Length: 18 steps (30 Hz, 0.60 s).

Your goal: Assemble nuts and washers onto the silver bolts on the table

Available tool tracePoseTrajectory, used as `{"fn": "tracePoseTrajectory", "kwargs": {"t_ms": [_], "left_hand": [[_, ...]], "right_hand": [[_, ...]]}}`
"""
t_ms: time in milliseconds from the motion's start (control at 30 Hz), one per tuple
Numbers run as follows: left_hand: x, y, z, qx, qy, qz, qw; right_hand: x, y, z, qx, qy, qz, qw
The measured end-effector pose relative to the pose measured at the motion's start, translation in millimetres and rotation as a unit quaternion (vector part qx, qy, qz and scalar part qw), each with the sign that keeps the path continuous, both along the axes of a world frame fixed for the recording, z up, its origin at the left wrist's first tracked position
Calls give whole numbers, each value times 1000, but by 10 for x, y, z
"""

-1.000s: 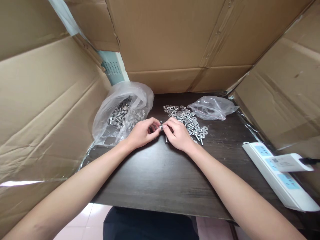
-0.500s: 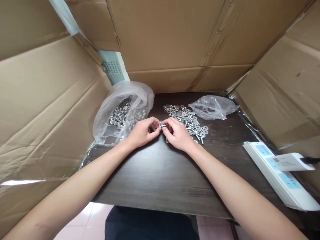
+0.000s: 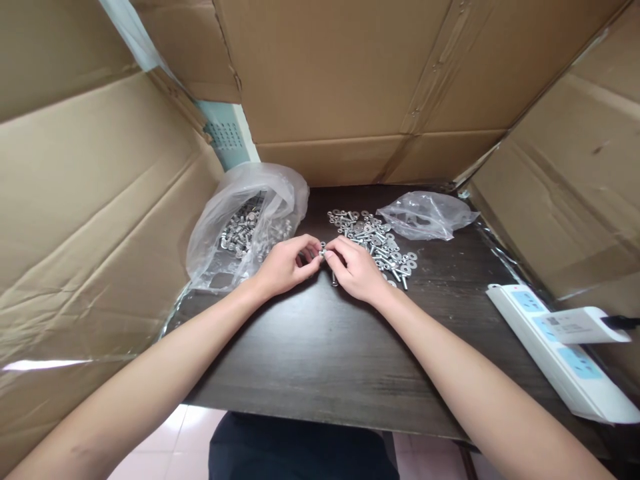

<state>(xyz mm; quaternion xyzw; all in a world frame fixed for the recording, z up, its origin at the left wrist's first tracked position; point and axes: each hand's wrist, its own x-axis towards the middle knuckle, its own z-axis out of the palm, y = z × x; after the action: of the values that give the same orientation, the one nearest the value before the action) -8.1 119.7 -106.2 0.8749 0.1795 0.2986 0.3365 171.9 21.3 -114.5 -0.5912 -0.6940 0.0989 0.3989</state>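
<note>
Between my fingertips is a small silvery bolt (image 3: 323,253), mostly covered by them. My left hand (image 3: 287,265) pinches one end of it between thumb and finger. From the other side, the thumb and index finger of my right hand (image 3: 354,268) close on its other end; whether a nut or washer sits there is too small to tell. Another bolt (image 3: 335,279) lies on the table just under my right hand. Beyond and to the right of that hand spreads a loose pile of bolts, nuts and washers (image 3: 380,243).
A clear plastic bag (image 3: 287,183) of metal fasteners (image 3: 240,233) lies open at the left. Another, flatter plastic bag (image 3: 430,213) is at the back right. A white power strip (image 3: 555,353) with a plugged-in adapter (image 3: 575,325) runs along the right. Cardboard walls (image 3: 350,73) surround the dark table (image 3: 320,353).
My right fingertips have shifted slightly left, closer to my left ones, and now cover more of the bolt. My left hand has stayed almost still.
</note>
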Motion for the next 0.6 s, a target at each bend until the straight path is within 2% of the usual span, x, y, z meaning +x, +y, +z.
{"fn": "tracePoseTrajectory", "kwargs": {"t_ms": [600], "left_hand": [[0,-8,12,7,-3,-4,1000]], "right_hand": [[-2,-4,18,-24,2,-3,1000]]}}
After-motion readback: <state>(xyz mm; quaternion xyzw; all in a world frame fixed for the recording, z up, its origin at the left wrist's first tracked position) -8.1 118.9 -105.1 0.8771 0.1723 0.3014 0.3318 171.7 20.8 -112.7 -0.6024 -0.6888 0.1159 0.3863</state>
